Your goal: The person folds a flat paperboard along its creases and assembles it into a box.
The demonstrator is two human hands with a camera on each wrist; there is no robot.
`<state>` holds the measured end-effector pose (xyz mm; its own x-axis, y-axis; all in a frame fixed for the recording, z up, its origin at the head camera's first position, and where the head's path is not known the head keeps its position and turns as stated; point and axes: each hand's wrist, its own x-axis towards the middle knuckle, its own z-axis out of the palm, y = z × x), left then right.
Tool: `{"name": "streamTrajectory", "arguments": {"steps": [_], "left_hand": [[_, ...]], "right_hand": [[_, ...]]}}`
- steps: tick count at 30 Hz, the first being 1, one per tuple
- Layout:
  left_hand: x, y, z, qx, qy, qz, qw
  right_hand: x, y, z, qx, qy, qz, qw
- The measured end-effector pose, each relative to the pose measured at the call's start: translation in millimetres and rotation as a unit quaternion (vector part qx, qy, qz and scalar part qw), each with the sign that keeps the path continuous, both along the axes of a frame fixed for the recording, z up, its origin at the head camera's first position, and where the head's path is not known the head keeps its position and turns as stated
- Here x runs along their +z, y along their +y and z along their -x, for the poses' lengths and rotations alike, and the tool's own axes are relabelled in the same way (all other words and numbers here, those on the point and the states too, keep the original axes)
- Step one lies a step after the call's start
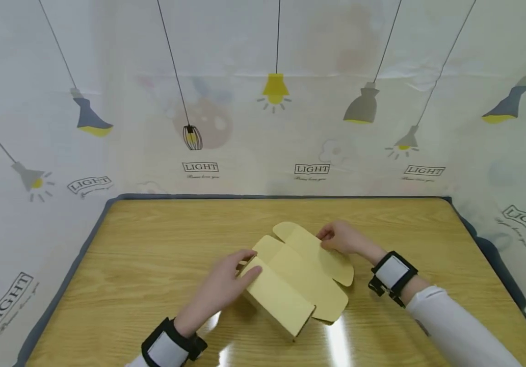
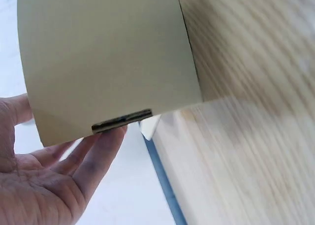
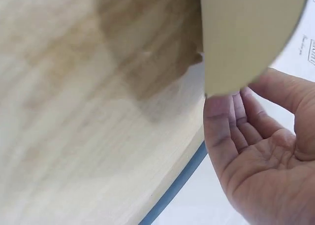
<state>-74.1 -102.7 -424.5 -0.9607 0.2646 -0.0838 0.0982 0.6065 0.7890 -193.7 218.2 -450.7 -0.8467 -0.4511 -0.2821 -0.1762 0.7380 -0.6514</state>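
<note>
We see a glossy wood-grain table (image 1: 162, 229) with dark blue-gray edging (image 1: 492, 255), streaked by bright reflections (image 1: 338, 339), and behind it a pale backdrop (image 1: 235, 30) printed with hanging lamps (image 1: 362, 107) and LIGHT lettering (image 1: 312, 169).

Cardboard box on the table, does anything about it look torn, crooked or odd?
Nothing really stands out. The cardboard box sits at an angle, its flapped panel spread open between the left hand and right hand; I see no tears.
</note>
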Motion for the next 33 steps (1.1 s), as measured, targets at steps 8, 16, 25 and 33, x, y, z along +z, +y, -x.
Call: {"name": "streamTrajectory", "arguments": {"steps": [8, 16, 25, 33], "left_hand": [[3.4, 11.3, -15.3, -0.029, -0.026, -0.017, 0.9991], [-3.9, 1.8, 5.6, 0.049, -0.005, -0.045, 0.9978], [-26.2, 4.5, 23.8, 0.042, -0.027, -0.030, 0.9983], [-42.3, 13.7, 30.7, 0.028, -0.045, -0.032, 0.9981]], "right_hand": [[-0.2, -4, 13.1, 0.010, 0.034, -0.011, 0.9993], [3.7, 23, -14.0, -0.053, 0.031, 0.004, 0.9981], [0.1, 59, -72.5, -0.072, 0.005, -0.020, 0.9972], [-7.8, 58, -98.7, -0.056, -0.103, 0.082, 0.9896]]}}
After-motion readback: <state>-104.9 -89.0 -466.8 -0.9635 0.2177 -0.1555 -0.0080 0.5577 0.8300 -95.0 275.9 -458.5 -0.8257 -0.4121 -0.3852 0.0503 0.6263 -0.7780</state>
